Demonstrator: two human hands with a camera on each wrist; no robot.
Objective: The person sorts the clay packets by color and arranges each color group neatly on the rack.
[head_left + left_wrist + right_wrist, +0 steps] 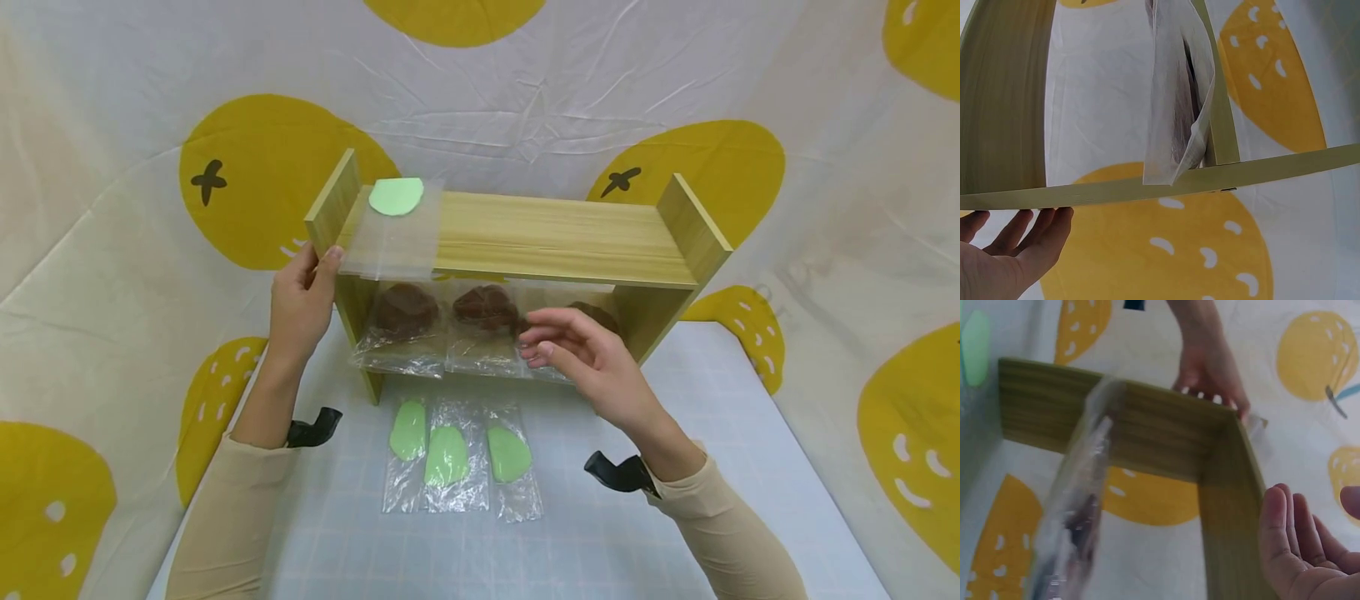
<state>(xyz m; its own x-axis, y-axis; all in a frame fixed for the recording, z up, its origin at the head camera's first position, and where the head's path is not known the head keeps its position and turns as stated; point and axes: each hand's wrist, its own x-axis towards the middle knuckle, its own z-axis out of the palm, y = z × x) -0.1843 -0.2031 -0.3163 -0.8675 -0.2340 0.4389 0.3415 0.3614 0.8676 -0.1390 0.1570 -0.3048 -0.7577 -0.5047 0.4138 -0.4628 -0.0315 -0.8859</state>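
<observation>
My left hand [302, 298] touches the outer face of the left side panel [334, 200] of a small wooden shelf [555, 237]. Its fingertips press that panel in the left wrist view. My right hand [588, 358] hovers before the lower tier, fingers loosely bent, holding nothing. A clear bag with a pale green rounded piece [396, 197] lies at the left of the top board. Below it, clear bags with dark brown round pieces stand side by side: one at left [405, 312], one in the middle [486, 307], and one at right [596, 315], partly hidden by my right hand.
Three clear bags with light green pieces lie on the pale checked table before the shelf: left [408, 431], middle [447, 457] and right [509, 455]. The shelf's right side panel [693, 229] rises above the top board. A white cloth with yellow fruit prints [480, 92] hangs behind.
</observation>
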